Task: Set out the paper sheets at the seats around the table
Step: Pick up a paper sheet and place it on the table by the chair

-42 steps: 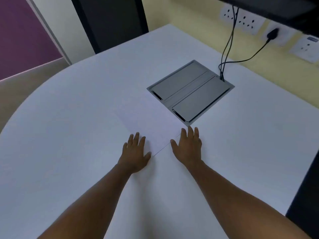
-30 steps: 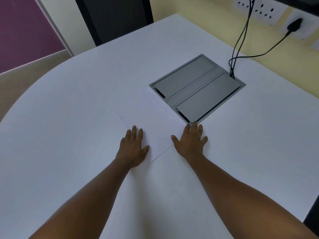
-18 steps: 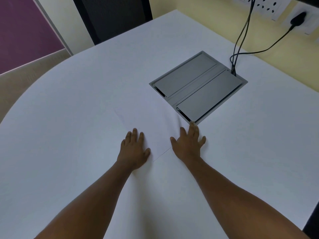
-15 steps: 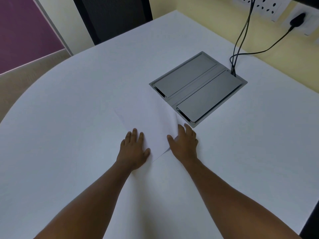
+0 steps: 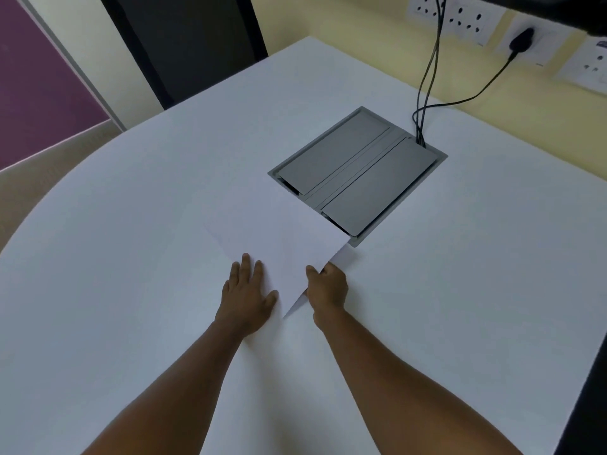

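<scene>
A white paper sheet (image 5: 279, 234) lies on the white table (image 5: 131, 257), in front of both hands. My right hand (image 5: 328, 285) pinches the sheet's right edge and lifts it, so that side curls up off the table and overlaps the corner of the grey cable box. My left hand (image 5: 246, 293) rests flat, fingers spread, pressing on the left part of the paper near its front corner. Whether more sheets lie under the top one cannot be made out.
A grey cable box (image 5: 358, 175) with two lids is set into the table behind the paper. Black cables (image 5: 427, 93) run from it to wall sockets (image 5: 460, 14). A dark chair back (image 5: 190, 37) stands at the far edge.
My right hand went from flat on the table to gripping the sheet's right edge, which has risen off the surface. The left hand has stayed in place.
</scene>
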